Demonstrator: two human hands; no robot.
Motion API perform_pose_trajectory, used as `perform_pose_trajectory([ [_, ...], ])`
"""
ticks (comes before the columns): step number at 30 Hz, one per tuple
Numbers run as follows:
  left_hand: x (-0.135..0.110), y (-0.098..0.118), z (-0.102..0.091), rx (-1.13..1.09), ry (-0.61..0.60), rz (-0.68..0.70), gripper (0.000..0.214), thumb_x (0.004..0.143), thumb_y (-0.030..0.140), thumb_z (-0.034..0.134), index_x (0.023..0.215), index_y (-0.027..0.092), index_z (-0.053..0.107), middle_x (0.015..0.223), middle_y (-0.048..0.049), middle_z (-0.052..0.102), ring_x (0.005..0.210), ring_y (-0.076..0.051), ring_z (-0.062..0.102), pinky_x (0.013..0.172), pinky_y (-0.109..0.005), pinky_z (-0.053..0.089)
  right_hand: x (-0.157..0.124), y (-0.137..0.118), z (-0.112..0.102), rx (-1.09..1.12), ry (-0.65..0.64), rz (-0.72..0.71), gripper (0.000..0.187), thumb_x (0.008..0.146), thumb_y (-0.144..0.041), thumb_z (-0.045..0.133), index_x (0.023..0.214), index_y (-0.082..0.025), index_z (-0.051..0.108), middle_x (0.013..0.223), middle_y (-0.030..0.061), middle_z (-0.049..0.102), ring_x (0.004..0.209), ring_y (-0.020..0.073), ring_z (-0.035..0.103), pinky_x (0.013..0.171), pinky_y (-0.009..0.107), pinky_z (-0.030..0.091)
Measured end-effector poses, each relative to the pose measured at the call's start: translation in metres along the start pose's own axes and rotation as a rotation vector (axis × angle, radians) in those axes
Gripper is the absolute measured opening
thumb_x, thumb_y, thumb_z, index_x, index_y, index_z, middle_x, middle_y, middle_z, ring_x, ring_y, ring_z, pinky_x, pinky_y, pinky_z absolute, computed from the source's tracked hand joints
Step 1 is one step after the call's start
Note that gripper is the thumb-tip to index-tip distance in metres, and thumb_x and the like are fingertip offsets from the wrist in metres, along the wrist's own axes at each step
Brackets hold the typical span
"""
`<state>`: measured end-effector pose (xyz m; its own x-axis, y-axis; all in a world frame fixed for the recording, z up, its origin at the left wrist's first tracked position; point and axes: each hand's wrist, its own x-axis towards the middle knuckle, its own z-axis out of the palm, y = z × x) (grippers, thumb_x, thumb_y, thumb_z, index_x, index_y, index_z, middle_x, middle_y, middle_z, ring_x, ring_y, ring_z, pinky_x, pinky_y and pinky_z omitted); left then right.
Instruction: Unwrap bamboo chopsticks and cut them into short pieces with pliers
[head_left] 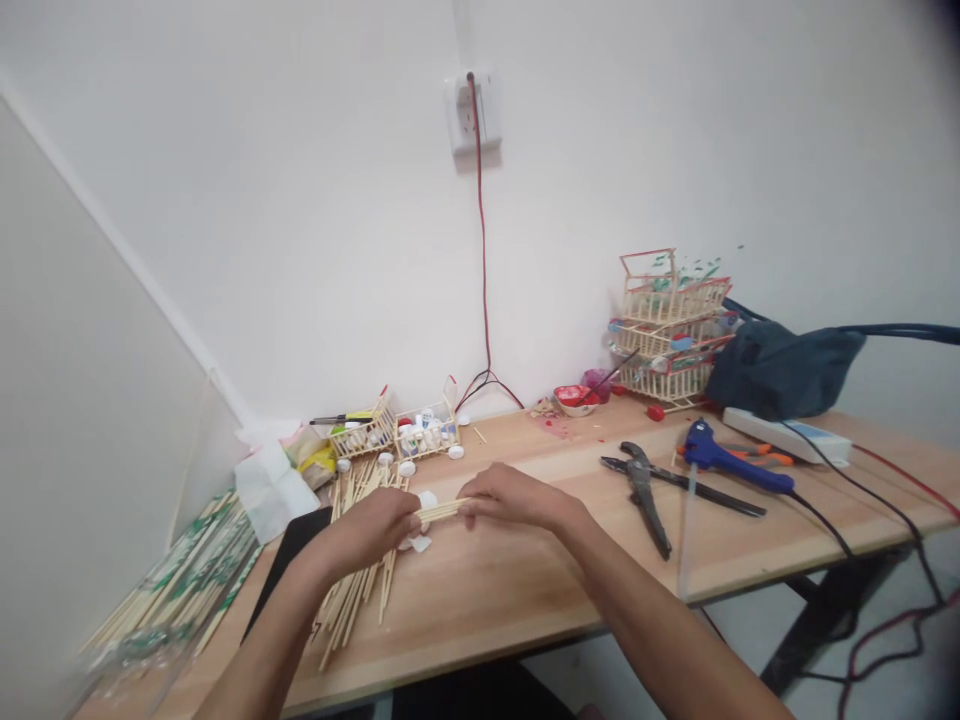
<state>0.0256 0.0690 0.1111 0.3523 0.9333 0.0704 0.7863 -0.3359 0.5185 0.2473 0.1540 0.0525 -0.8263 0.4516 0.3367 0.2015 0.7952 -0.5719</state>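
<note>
A few short bamboo sticks (441,512), lying side by side, span the gap between my hands just above the table. My left hand (379,527) pinches their left end. Fingers of my right hand (511,496) close on the right end. Bits of white material (417,543) lie on the table under and beside the sticks. Close to my left hand, and partly covered by it, is a loose pile of longer bamboo sticks (351,612).
Two small stick-built carts (426,438) stand behind. Pliers (643,498), a blue glue gun (731,460) and a power strip (787,437) lie right. Stacked stick baskets (667,375) and a red paint dish (576,400) sit by the wall. Packaged sticks (180,570) lie left.
</note>
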Motion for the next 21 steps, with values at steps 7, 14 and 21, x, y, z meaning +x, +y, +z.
perform_pose_trajectory([
  [7, 0.016, -0.009, -0.021, 0.095, 0.264, 0.031, 0.008, 0.07, 0.024, 0.065, 0.074, 0.022, 0.071, 0.077, -0.0046, 0.069, 0.072, -0.021, 0.058, 0.069, -0.029, 0.039, -0.004, -0.001, 0.003, 0.323, -0.036, 0.148, 0.038, 0.093, -0.043, 0.048, 0.078, -0.015, 0.069, 0.062, 0.0022, 0.07, 0.062, 0.014, 0.065, 0.066, 0.022, 0.045],
  [14, 0.014, -0.022, 0.028, -0.809, 0.878, -0.322, 0.059, 0.067, 0.055, 0.072, 0.109, 0.015, 0.067, 0.099, -0.0094, 0.067, 0.074, -0.016, 0.058, 0.064, -0.027, 0.046, 0.011, -0.001, 0.017, 0.661, 0.145, 0.233, 0.047, 0.085, -0.06, 0.05, 0.079, -0.014, 0.062, 0.065, 0.0046, 0.07, 0.064, 0.0169, 0.066, 0.066, 0.027, 0.046],
  [21, 0.047, -0.007, 0.061, -1.219, 0.608, -0.192, 0.052, 0.052, 0.053, 0.084, 0.08, 0.011, 0.071, 0.059, 0.0025, 0.055, 0.054, -0.007, 0.045, 0.05, -0.019, 0.036, 0.022, 0.007, 0.041, 0.774, 0.165, 0.243, 0.056, 0.079, -0.07, 0.053, 0.076, -0.014, 0.06, 0.062, 0.004, 0.069, 0.06, 0.0163, 0.065, 0.066, 0.028, 0.047],
])
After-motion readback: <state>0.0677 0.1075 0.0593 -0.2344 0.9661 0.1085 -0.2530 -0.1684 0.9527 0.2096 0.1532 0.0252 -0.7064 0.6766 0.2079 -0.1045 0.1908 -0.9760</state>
